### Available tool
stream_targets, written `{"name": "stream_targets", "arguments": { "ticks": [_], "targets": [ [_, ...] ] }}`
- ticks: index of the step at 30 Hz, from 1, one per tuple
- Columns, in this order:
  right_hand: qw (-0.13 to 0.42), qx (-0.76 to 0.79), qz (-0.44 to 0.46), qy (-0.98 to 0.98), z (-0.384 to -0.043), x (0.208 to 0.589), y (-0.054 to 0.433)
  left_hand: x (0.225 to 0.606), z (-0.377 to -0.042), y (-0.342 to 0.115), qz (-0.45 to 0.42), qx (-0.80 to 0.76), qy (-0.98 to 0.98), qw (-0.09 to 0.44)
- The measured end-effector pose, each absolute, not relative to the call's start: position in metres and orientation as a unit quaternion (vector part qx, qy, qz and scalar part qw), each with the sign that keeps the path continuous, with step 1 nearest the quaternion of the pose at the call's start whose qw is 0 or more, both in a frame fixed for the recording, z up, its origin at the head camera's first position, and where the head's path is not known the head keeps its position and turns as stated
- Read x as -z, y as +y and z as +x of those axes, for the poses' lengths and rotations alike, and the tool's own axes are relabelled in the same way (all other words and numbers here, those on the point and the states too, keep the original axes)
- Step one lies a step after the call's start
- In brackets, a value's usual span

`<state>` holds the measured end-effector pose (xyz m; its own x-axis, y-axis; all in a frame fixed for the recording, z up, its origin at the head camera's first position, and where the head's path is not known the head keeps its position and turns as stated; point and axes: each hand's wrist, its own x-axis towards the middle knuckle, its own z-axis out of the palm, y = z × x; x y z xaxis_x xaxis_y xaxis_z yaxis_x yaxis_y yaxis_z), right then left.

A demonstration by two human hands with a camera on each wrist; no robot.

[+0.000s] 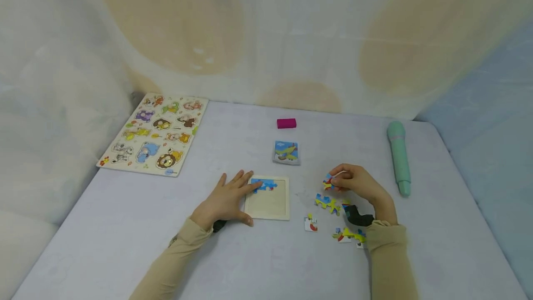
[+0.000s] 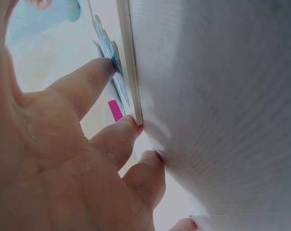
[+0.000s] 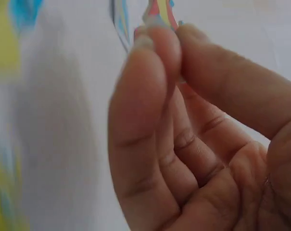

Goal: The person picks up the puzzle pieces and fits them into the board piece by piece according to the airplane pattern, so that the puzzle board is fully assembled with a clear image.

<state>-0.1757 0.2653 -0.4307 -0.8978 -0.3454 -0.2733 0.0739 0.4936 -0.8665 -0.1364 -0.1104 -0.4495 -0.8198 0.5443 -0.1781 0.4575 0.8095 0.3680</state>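
My left hand [image 1: 225, 202] lies with fingers spread at the left side of a pale square puzzle tray [image 1: 267, 208]. Its index fingertip presses on blue joined puzzle pieces [image 1: 268, 184] along the tray's top edge; another fingertip touches the tray's corner in the left wrist view. To the right of the tray, my right hand [image 1: 361, 184] pinches a puzzle piece [image 1: 327, 182] between thumb and fingers. That piece shows red, yellow and blue in the right wrist view, partly hidden by the fingertips. Loose puzzle pieces [image 1: 322, 201] lie just below this hand, partly covered by the wrist.
Nearer the front lie a single white-edged piece [image 1: 310, 224] and a cluster of pieces [image 1: 349, 234]. Behind the tray are a small airplane picture [image 1: 286, 153] and a magenta block [image 1: 286, 123]. An animal puzzle board [image 1: 156, 135] stands left, a mint-green cylinder [image 1: 399, 157] right.
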Motion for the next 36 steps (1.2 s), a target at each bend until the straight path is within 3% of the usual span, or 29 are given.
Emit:
{"name": "stream_targets", "arguments": {
  "ticks": [7,12,21,36],
  "targets": [
    [0.242,0.471,-0.135,0.837,-0.185,0.437,0.211,0.454,-0.134,-0.109,0.268,-0.164,0.938,0.145],
    [0.251,0.463,-0.128,0.841,-0.187,0.443,0.173,0.454,-0.135,-0.107,0.269,-0.163,0.938,0.146],
    [0.168,0.385,-0.070,0.905,-0.181,0.444,0.137,0.451,-0.136,-0.109,0.269,-0.153,0.940,0.147],
    [0.137,0.365,-0.059,0.919,-0.178,0.446,0.123,0.450,-0.138,-0.110,0.268,-0.152,0.941,0.138]
  ]
}}
